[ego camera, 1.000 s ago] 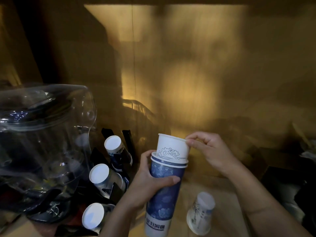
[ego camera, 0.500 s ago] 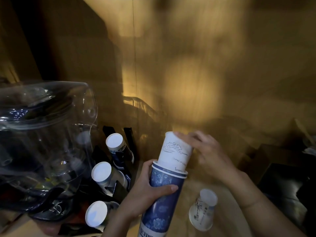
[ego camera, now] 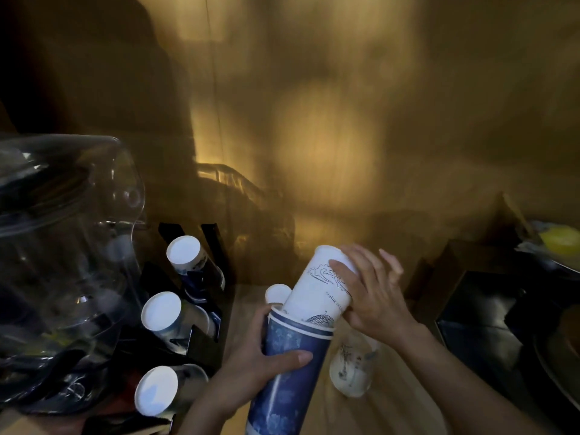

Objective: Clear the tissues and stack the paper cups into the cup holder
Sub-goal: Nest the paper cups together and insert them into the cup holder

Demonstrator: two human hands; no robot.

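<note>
My left hand (ego camera: 251,362) grips a tall blue stack of paper cups (ego camera: 288,372), tilted to the right. A white paper cup (ego camera: 317,290) with a blue cloud print sits upside down on the stack's top end, and my right hand (ego camera: 370,293) lies over it with the fingers spread across its side. Another white cup (ego camera: 351,368) stands upside down on the wooden counter just right of the stack. A further white cup bottom (ego camera: 277,293) peeks out behind the stack. The black cup holder (ego camera: 204,337) at left holds three rows of cups (ego camera: 161,312), bottoms toward me.
A large clear plastic container (ego camera: 62,262) fills the left side, beside the holder. A dark box (ego camera: 477,312) and a dish with something yellow (ego camera: 561,243) sit at the right. A wooden wall rises behind the counter.
The white cup has been pulled farther out of the blue stack and tipped right. My right hand moved from pinching its rim to lying over its side. The view shifted closer.
</note>
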